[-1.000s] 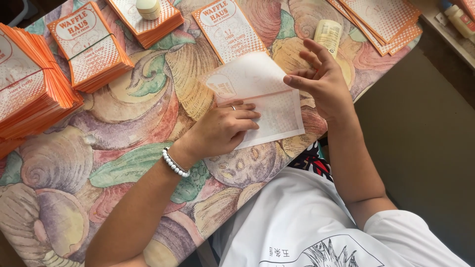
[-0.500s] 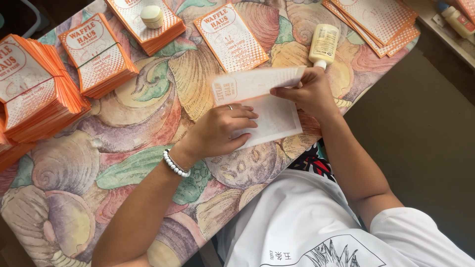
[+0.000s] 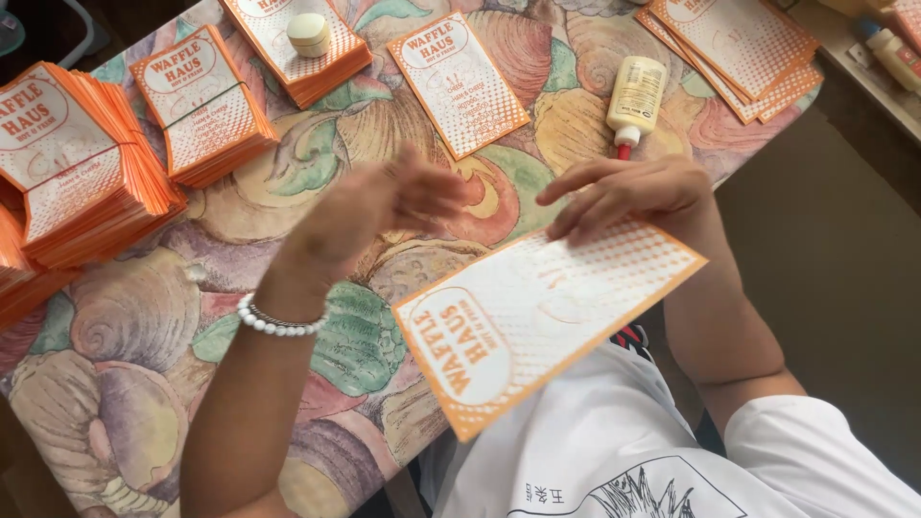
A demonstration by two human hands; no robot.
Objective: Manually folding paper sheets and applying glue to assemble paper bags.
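One orange-and-white card [image 3: 537,321] is held over the near edge of the worktop [image 3: 144,384], pinched at its far edge in the grip of the right hand [image 3: 628,197]. The left hand [image 3: 369,211] is raised just beside it, blurred, fingers apart and holding nothing. One glue bottle [image 3: 636,96] lies beyond the right hand. One loose card [image 3: 459,82] and four card stacks are counted farther back.

The card [image 3: 547,321], earlier lying blank side up on the table [image 3: 144,384] under both hands, is now lifted printed side up by the right hand [image 3: 628,197]. The left hand [image 3: 369,216] has let go and hovers, blurred.
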